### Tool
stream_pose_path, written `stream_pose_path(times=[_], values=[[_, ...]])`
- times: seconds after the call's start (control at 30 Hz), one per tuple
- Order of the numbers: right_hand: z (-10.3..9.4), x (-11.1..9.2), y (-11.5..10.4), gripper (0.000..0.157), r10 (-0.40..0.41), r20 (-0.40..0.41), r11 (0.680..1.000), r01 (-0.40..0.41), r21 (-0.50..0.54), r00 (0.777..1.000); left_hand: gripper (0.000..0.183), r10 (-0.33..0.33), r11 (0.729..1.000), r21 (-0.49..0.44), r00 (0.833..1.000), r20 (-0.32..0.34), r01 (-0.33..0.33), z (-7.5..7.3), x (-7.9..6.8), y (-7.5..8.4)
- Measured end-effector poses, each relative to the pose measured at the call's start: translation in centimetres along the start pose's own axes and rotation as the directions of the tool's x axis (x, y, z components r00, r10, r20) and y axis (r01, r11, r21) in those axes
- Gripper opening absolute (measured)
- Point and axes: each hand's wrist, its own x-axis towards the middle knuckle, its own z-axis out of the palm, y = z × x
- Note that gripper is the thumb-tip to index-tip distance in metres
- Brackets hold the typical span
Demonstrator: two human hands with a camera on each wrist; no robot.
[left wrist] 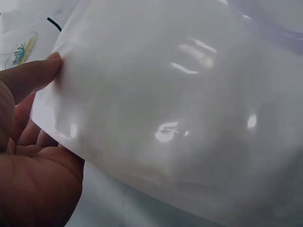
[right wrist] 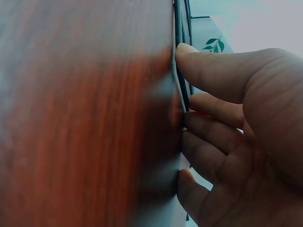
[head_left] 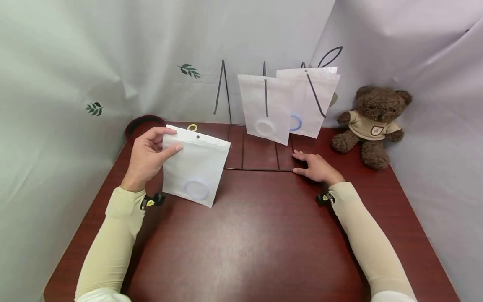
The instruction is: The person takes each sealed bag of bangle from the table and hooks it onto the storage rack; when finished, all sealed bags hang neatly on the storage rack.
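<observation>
A white zip bag (head_left: 194, 167) with a hang hole near its top holds a pale purple ring, which shows through the lower part. My left hand (head_left: 147, 157) pinches the bag's upper left corner between thumb and fingers; in the left wrist view the glossy bag fills most of the picture. On the table stands a black wire rack (head_left: 260, 170) with upright hooks. My right hand (head_left: 315, 165) rests at the front right corner of its base, the thumb (right wrist: 208, 66) touching the wire and the other fingers spread on the table.
One white bag (head_left: 264, 100) with a whitish ring hangs on the rack's middle hook. Behind it, at the right hook, hangs another white bag (head_left: 317, 92) with a blue ring. A brown teddy bear (head_left: 371, 121) sits right; a yellow ring (head_left: 192, 127) and dark red round container (head_left: 132, 126) lie left.
</observation>
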Motion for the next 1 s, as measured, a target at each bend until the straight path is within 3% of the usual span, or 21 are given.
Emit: stream_pose_path(times=[0.23, 0.4, 0.57, 0.77, 1.0], values=[[0.0, -0.1, 0.1, 0.070, -0.007, -0.011, 1.000, 0.007, 0.007, 1.000, 0.040, 0.141, 0.979, -0.145, 0.989, -0.050, -0.146, 1.8, 0.3, 0.3], [0.2, 0.1, 0.1, 0.070, -0.014, -0.014, 1.000, 0.015, 0.005, 1.000, 0.039, 0.211, 0.960, -0.164, 0.972, -0.099, -0.226, 2.9, 0.5, 0.8], [0.2, 0.2, 0.0, 0.070, -0.008, -0.017, 1.000, 0.008, -0.003, 1.000, 0.039, 0.247, 0.956, -0.127, 0.958, -0.148, -0.266, 3.4, 0.7, 1.4], [0.2, 0.1, -0.2, 0.070, -0.010, -0.015, 1.000, 0.010, 0.002, 1.000, 0.037, 0.267, 0.936, -0.183, 0.944, -0.195, -0.302, 4.1, 1.1, 2.3], [0.2, -0.1, -0.2, 0.070, -0.008, -0.019, 1.000, 0.008, 0.000, 1.000, 0.036, 0.294, 0.932, -0.156, 0.935, -0.197, -0.326, 5.0, 1.9, 2.9]])
